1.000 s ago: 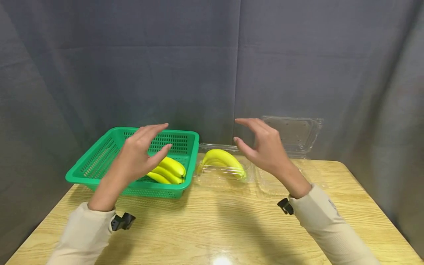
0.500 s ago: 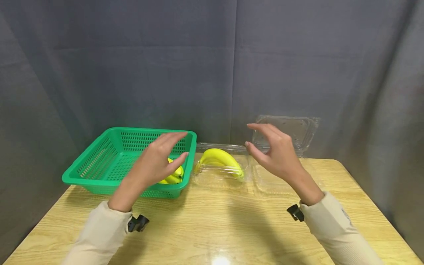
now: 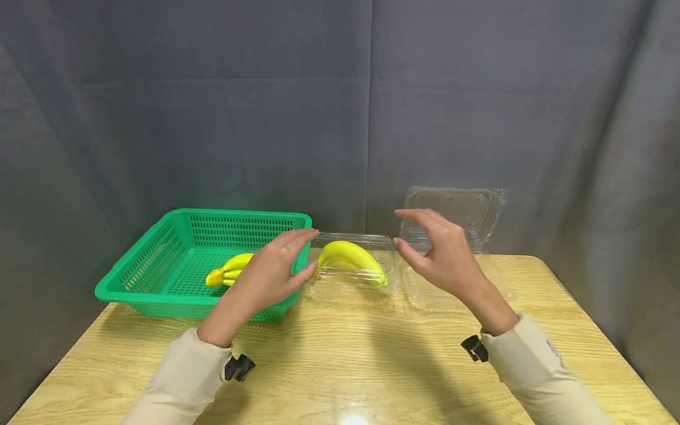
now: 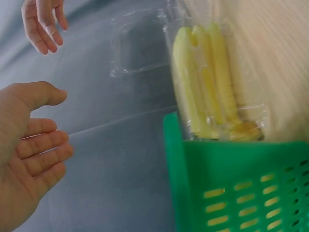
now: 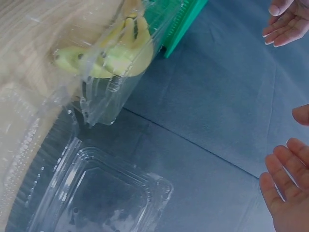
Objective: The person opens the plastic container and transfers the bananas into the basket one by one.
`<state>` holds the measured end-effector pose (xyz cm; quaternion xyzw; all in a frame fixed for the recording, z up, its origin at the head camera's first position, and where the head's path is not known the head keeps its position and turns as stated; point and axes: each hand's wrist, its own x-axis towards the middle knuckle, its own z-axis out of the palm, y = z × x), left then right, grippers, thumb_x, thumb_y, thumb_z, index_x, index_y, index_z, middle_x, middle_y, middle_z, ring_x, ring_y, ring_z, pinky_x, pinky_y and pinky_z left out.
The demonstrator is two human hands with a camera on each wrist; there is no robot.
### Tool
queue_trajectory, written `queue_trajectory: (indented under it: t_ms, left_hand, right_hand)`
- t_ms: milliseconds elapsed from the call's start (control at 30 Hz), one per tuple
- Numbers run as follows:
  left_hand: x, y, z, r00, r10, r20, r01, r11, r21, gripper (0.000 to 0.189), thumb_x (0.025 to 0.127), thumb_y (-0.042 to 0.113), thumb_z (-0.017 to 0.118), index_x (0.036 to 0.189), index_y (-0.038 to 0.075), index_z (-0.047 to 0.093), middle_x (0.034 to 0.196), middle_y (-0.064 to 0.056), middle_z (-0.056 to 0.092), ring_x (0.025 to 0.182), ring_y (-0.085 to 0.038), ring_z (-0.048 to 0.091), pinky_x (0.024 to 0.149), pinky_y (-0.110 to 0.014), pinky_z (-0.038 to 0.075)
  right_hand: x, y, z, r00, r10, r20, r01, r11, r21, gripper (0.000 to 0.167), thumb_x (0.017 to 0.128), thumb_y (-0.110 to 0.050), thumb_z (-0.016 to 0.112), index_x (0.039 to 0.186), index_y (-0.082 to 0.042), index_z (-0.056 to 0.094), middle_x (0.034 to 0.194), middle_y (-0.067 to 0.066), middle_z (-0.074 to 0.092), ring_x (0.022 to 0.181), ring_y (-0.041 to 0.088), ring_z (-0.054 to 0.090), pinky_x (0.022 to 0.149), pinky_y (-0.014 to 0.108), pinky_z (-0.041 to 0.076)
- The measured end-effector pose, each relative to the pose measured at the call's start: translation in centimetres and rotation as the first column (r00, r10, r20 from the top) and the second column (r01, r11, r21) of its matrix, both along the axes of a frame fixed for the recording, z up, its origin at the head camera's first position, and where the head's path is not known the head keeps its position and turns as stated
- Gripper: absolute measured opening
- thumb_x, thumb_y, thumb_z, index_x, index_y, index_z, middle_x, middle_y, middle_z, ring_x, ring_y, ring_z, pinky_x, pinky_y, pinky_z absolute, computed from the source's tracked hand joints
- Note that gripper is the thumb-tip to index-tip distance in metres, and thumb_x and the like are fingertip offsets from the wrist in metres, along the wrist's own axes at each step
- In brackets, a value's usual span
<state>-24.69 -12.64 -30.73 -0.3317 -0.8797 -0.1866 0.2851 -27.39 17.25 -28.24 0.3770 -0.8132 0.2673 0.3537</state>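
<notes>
My left hand (image 3: 273, 268) hovers over the right side of the green basket (image 3: 143, 298), holding nothing, its thumb and fingers spread apart. Partly behind that hand, a bunch of bananas (image 3: 234, 267) lies in the basket. To its right, a second bunch of bananas (image 3: 353, 257) sits inside a clear plastic clamshell box (image 3: 345, 292). My right hand (image 3: 443, 254) floats in front of another clear clamshell box (image 3: 478, 206) whose lid stands raised; thumb and fingers are parted, with nothing between them. In the left wrist view, bananas (image 4: 203, 82) show through clear plastic beside the basket.
The wooden table (image 3: 340, 354) carries everything, with the basket at back left and both boxes at the back. A grey curtain (image 3: 297, 130) hangs close behind them. Black wrist mounts (image 3: 240, 368) stick out from both sleeves.
My left hand has moved right and slightly down across the basket, uncovering the stem end of the bananas there. My right hand has shifted a little right and down. The bananas and boxes stay put.
</notes>
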Motion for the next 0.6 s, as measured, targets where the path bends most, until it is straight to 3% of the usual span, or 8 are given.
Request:
queue_trajectory:
  t_ms: [133, 433, 600]
  left_hand:
    - [-0.4, 0.5, -0.8, 0.999, 0.012, 0.042, -0.011, 1.000, -0.017, 0.048, 0.089, 0.016, 0.069, 0.131, -0.004, 0.056, 0.130, -0.018, 0.058, 0.122, -0.035, 0.052, 0.098, -0.046, 0.044]
    - [-1.5, 1.7, -2.5, 0.988, 0.043, 0.148, -0.031, 0.996, -0.084, 0.050, 0.089, 0.018, 0.070, 0.132, -0.004, 0.055, 0.132, -0.018, 0.056, 0.123, -0.033, 0.052, 0.097, -0.044, 0.046]
    - [-2.3, 2.3, -3.3, 0.987, 0.053, 0.155, -0.035, 0.992, -0.121, 0.051, 0.088, 0.019, 0.069, 0.132, -0.003, 0.056, 0.133, -0.018, 0.056, 0.123, -0.032, 0.052, 0.097, -0.044, 0.046]
  right_hand:
    - [0.0, 0.3, -0.6, 1.000, -0.008, 0.017, 0.008, 1.000, 0.015, 0.042, 0.083, -0.011, 0.073, 0.122, 0.000, 0.063, 0.117, 0.012, 0.065, 0.107, 0.029, 0.061, 0.088, 0.046, 0.050]
    - [-0.3, 0.7, -2.0, 0.997, -0.013, 0.079, 0.011, 0.999, 0.032, 0.042, 0.083, -0.011, 0.073, 0.122, 0.000, 0.063, 0.118, 0.014, 0.065, 0.110, 0.031, 0.061, 0.090, 0.048, 0.049]
    - [-0.6, 0.7, -3.0, 0.994, -0.019, 0.109, 0.012, 0.998, 0.062, 0.043, 0.084, -0.010, 0.071, 0.124, 0.001, 0.062, 0.121, 0.015, 0.064, 0.111, 0.033, 0.060, 0.091, 0.049, 0.049]
